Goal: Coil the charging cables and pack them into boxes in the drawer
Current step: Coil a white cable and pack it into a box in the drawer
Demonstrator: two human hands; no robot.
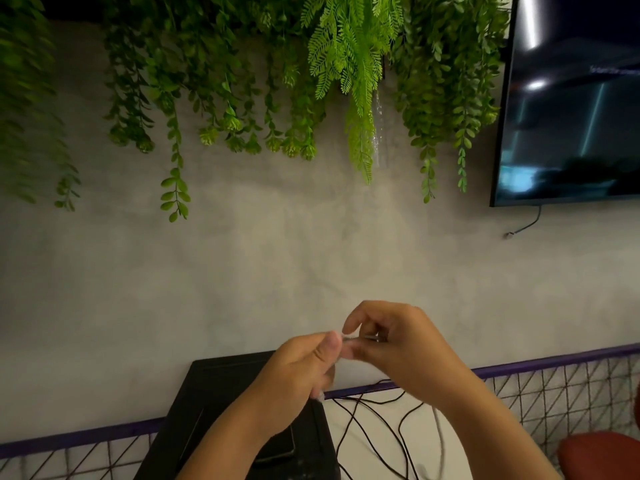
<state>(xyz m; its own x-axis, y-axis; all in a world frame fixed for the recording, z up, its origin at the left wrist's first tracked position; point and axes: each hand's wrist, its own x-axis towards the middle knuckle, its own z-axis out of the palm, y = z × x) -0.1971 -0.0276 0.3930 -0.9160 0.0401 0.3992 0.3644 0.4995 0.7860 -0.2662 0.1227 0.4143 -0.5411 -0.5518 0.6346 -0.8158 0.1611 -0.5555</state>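
Black charging cables point(400, 431) sprawl uncoiled across the white desk point(377, 455) at lower centre-right, so coiling and packing both seem to lie ahead. Left hand point(301, 372) and right hand point(398, 348) each keep a narrow grip, pinching a thin pale strip point(346, 337), perhaps a tie, above a black box point(221, 403).

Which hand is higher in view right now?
The right hand; its fingers arch above the left hand, which sits lower over the black box. Both pinch one pale cable.

Dim, soft light, glare streaks on the screen point(571, 98), blurred leaves point(27, 98) at left edge, wide-angle bending
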